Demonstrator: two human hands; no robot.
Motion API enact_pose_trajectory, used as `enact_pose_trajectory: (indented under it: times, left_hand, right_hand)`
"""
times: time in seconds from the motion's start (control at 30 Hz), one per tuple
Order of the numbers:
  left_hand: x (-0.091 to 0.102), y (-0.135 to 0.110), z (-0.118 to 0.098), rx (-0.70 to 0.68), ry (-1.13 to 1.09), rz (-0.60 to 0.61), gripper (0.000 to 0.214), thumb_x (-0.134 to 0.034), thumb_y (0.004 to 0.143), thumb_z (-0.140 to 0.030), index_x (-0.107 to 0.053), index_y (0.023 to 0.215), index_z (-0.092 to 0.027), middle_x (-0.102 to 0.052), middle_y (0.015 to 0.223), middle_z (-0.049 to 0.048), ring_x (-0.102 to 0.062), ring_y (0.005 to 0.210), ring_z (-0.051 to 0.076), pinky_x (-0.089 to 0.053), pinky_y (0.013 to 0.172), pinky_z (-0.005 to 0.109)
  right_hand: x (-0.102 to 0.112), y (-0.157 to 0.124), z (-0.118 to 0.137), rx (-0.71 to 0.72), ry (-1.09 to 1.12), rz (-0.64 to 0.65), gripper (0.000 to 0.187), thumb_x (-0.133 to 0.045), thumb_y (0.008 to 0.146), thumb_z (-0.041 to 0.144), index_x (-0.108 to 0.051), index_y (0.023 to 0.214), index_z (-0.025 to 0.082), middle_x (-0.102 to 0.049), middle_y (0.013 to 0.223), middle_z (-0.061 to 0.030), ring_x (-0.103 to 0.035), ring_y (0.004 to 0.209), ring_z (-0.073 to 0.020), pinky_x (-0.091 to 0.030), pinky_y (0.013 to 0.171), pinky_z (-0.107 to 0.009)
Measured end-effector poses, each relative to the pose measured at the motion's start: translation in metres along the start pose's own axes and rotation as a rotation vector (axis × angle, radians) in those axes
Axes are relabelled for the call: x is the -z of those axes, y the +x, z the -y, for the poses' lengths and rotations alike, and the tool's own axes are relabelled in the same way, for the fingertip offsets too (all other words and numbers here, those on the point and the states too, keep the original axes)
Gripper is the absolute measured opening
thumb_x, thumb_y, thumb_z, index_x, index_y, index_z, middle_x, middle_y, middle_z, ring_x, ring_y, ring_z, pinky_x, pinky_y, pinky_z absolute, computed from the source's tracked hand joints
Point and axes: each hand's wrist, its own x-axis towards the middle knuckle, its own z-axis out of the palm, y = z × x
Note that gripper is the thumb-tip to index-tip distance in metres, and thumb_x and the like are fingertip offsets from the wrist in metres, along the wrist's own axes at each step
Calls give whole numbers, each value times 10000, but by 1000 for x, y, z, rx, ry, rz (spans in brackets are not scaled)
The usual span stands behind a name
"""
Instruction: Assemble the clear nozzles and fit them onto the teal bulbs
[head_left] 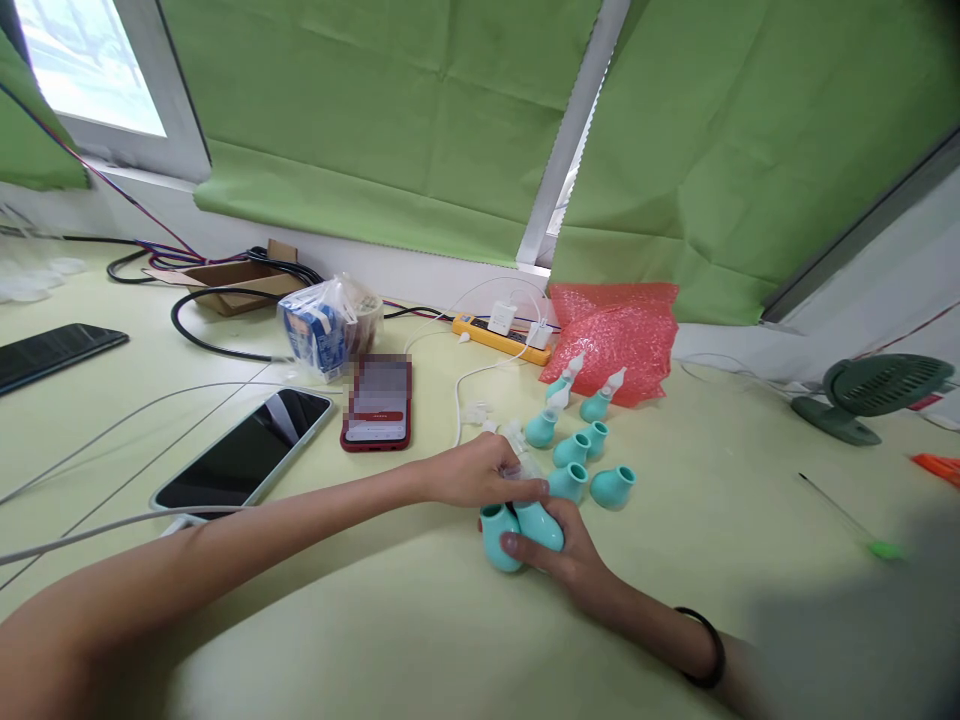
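Note:
My right hand (pixel 574 560) is wrapped around two teal squeeze bulbs. One of them, an upright bulb (pixel 498 545), shows its open neck; the other bulb (pixel 538 528) lies tilted beside it. Just above, my left hand (pixel 476 472) is closed, its fingertips at the upper end of the tilted bulb. What those fingers pinch is hidden. Clear plastic pieces (pixel 523 450) lie right behind the left fingers. Beyond my hands stand several open-necked bulbs (pixel 613 488). Farther back are 3 bulbs (pixel 541 428) with translucent pointed tips fitted.
Left of my hands lie a red-cased phone (pixel 377 400) and a larger phone (pixel 244 455). Behind are a bagged blue packet (pixel 315 330), a yellow power strip (pixel 502 338) and pink bubble wrap (pixel 615 340). A green fan (pixel 874 390) stands right; white cables cross the table.

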Motion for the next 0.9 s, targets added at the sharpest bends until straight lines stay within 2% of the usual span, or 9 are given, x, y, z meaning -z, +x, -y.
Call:
enact_pose_trajectory:
  times: [0.13, 0.33, 0.43, 0.5, 0.57, 0.67, 0.77, 0.83, 0.9]
  left_hand:
    - [4, 0, 0, -16, -173, 191, 428, -384, 790, -414, -315, 460, -149, -238, 431, -63, -222, 399, 43, -187, 357, 184]
    - [5, 1, 8, 67, -390, 399, 444, -417, 778, -425, -357, 431, -155, -301, 344, -62, -257, 315, 46, -205, 330, 205]
    - [5, 1, 12, 114, -544, 443, 462, -416, 775, -427, -330, 399, -173, -281, 309, -58, -240, 290, 59, -188, 321, 224]
    - [8, 0, 10, 139, -673, 440, 484, -350, 797, -435, -268, 387, -192, -243, 286, -55, -211, 278, 68, -171, 317, 234]
    - [13, -1, 4, 124, -726, 406, 472, -315, 807, -439, -259, 406, -197, -247, 297, -54, -217, 285, 73, -185, 324, 236]
    - [26, -2, -6, 67, -473, 295, 410, -359, 789, -458, -404, 499, -171, -348, 368, -46, -307, 331, 82, -254, 364, 229]
    - [34, -1, -4, 43, 160, 27, 425, -331, 805, -450, -504, 577, -135, -461, 470, 0, -437, 449, 112, -338, 464, 235]
    - [35, 1, 4, 94, 567, -179, 368, -344, 810, -393, -555, 691, -116, -514, 561, 37, -507, 576, 164, -377, 560, 268]
    - [33, 3, 16, 120, 645, -218, 305, -357, 813, -320, -563, 847, -96, -546, 690, 83, -532, 682, 209, -390, 618, 305]
  right_hand:
    - [-1, -3, 2, 69, -103, 16, 213, -588, 668, 339, -575, 738, 137, -544, 662, -10, -495, 614, -128, -427, 565, -237]
    - [-4, -6, 4, 159, -270, 51, 195, -562, 692, 325, -563, 624, 143, -496, 535, 16, -456, 503, -105, -399, 475, -210]
    - [-4, -7, 7, 292, -319, 134, 126, -542, 723, 272, -593, 749, 161, -589, 658, -15, -541, 611, -143, -452, 569, -239]
    - [-4, -8, 9, 410, -355, 196, 156, -523, 738, 224, -583, 875, 179, -618, 801, -42, -569, 735, -165, -464, 671, -267]
    - [-4, -8, 9, 495, -382, 192, 210, -518, 732, 196, -557, 939, 196, -618, 864, -51, -574, 782, -168, -464, 714, -282]
    - [-6, -8, 7, 570, -409, 145, 287, -536, 697, 179, -531, 982, 204, -620, 879, -56, -584, 784, -173, -470, 718, -294]
    - [-6, -7, 7, 628, -430, 130, 361, -537, 670, 154, -509, 1027, 203, -613, 921, -67, -579, 829, -185, -463, 744, -305]
    - [-7, -7, 8, 625, -432, 105, 369, -533, 670, 139, -503, 1032, 204, -612, 916, -66, -578, 840, -183, -462, 751, -301]
    - [-7, -7, 8, 617, -431, 96, 363, -532, 672, 136, -500, 1027, 204, -614, 907, -63, -579, 839, -180, -461, 755, -298]
